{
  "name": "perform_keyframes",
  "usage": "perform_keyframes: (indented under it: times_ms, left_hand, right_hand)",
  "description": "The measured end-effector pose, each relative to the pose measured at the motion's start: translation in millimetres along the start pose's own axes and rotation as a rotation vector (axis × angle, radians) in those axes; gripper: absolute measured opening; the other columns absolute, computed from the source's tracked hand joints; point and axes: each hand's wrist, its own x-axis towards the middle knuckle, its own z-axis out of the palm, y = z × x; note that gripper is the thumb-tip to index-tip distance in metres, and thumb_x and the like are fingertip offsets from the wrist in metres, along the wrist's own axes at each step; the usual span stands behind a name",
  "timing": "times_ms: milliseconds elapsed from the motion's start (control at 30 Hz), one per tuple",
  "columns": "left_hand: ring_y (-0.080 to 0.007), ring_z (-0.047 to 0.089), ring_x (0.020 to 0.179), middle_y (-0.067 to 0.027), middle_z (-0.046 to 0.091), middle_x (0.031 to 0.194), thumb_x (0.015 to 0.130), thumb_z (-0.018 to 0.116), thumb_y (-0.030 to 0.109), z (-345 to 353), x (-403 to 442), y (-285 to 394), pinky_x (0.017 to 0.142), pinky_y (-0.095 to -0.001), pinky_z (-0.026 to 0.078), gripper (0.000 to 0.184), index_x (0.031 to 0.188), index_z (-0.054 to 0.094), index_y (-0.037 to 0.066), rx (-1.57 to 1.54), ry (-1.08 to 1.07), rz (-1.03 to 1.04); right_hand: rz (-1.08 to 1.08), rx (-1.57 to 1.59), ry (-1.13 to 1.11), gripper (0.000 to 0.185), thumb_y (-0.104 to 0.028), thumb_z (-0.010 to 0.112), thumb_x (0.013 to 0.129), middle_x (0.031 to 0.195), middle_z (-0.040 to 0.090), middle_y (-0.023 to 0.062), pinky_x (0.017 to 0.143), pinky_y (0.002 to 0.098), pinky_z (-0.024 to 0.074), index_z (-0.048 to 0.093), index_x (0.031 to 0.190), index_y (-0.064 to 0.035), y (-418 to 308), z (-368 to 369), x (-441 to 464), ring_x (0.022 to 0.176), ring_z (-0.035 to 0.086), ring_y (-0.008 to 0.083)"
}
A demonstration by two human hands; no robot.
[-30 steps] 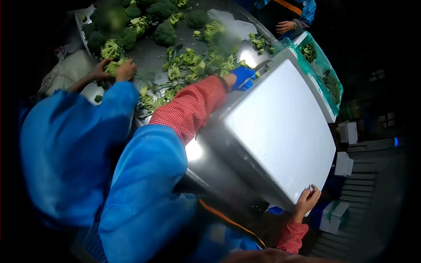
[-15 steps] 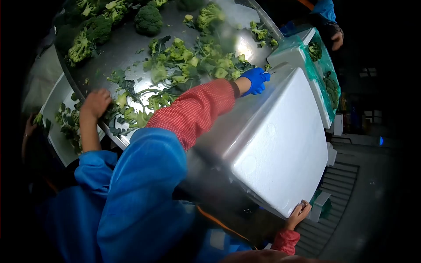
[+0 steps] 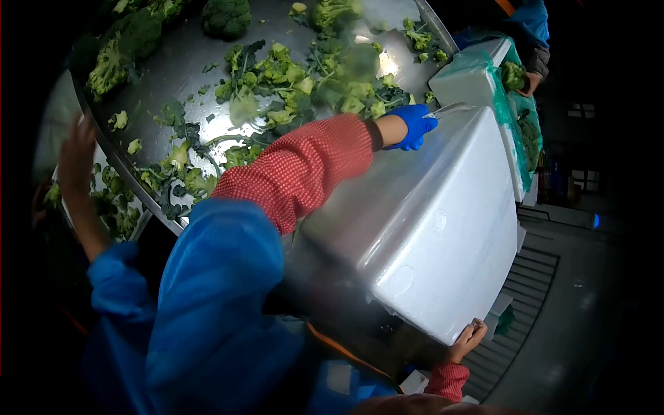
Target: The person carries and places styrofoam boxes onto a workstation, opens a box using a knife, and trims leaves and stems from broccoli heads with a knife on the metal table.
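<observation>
My left hand (image 3: 412, 127), in a blue glove and red checked sleeve, is closed around what looks like a small knife; its thin metal blade (image 3: 449, 110) shows beyond the fingers, over the far edge of a big white foam box (image 3: 443, 228). Low on the right, my bare right hand (image 3: 470, 340) grips the near corner of that box, fingers curled on its edge. Beyond my left arm lie cut broccoli pieces (image 3: 283, 76) and leafy trimmings on a round metal table (image 3: 162, 66).
At left, a co-worker's bare hand (image 3: 76, 152) is raised by the table rim, above a white bin (image 3: 142, 223) of broccoli. Far right, another person's hand (image 3: 531, 84) holds broccoli (image 3: 513, 75) over a foam box lined with green plastic (image 3: 496, 76). A slatted floor grate (image 3: 529, 290) shows beyond.
The co-worker's hand at left has moved off the trimmings, up and left. The far person's hand now has broccoli. My two hands stay nearly where they were.
</observation>
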Motion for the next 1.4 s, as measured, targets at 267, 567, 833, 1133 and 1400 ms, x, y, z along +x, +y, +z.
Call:
perform_keyframes:
  times_ms: [267, 567, 833, 1133, 1400]
  left_hand:
    - [-0.0177, 0.052, 0.046, -0.0065, 0.054, 0.059, 0.09, 0.048, 0.026, 2.7, 10.8, 32.6, 0.041, -0.0331, 0.043, 0.021, 0.088, 0.056, 0.006, 0.512, -0.074, 0.022]
    - [-0.0185, 0.056, 0.05, -0.0086, 0.058, 0.063, 0.088, 0.047, 0.022, -3.7, -94.8, 17.0, 0.042, -0.0334, 0.045, 0.019, 0.087, 0.057, 0.006, 0.354, -0.161, 0.042]
    - [-0.0142, 0.054, 0.054, -0.0046, 0.055, 0.069, 0.095, 0.05, 0.036, 10.3, -227.3, 24.5, 0.049, -0.0288, 0.046, 0.027, 0.102, 0.054, 0.01, 0.39, -0.072, -0.23]
    - [-0.0085, 0.043, 0.04, 0.0, 0.049, 0.062, 0.097, 0.047, 0.027, 47.9, -348.0, -0.8, 0.035, -0.0223, 0.034, 0.03, 0.117, 0.055, 0.006, 0.249, 0.165, -0.341]
    - [-0.0089, 0.046, 0.04, -0.0031, 0.053, 0.062, 0.097, 0.047, 0.027, 95.9, -419.0, -20.2, 0.036, -0.021, 0.037, 0.031, 0.118, 0.055, 0.006, 0.276, 0.062, -0.434]
  right_hand:
    - [0.035, 0.057, 0.0, 0.016, -0.009, 0.045, 0.091, 0.092, 0.049, 0.0081, 0.082, 0.0306, 0.0389, 0.05, 0.103, 0.0001, -3.9, 0.9, -1.2, 0.085, 0.045, 0.0173]
    - [-0.008, 0.045, 0.001, 0.017, -0.011, 0.045, 0.092, 0.094, 0.051, 0.0081, 0.082, 0.0305, 0.0388, 0.051, 0.104, -0.0003, 1.4, 1.4, 0.1, 0.087, 0.046, 0.0169]
    - [-0.122, 0.063, 0.072, 0.016, -0.011, 0.047, 0.091, 0.09, 0.052, 0.0109, 0.075, 0.0303, 0.0402, 0.055, 0.096, 0.0023, 9.9, 2.7, 2.0, 0.081, 0.049, 0.0199]
    - [-0.148, 0.008, 0.14, 0.02, -0.019, 0.053, 0.09, 0.087, 0.054, 0.0098, 0.069, 0.0311, 0.0427, 0.06, 0.094, -0.0009, 15.9, 4.3, 0.3, 0.075, 0.053, 0.0207]
    - [-0.165, -0.074, 0.143, 0.023, -0.024, 0.053, 0.089, 0.094, 0.057, 0.0124, 0.073, 0.0368, 0.0464, 0.059, 0.096, -0.0029, 19.5, 6.0, 1.5, 0.083, 0.058, 0.0289]
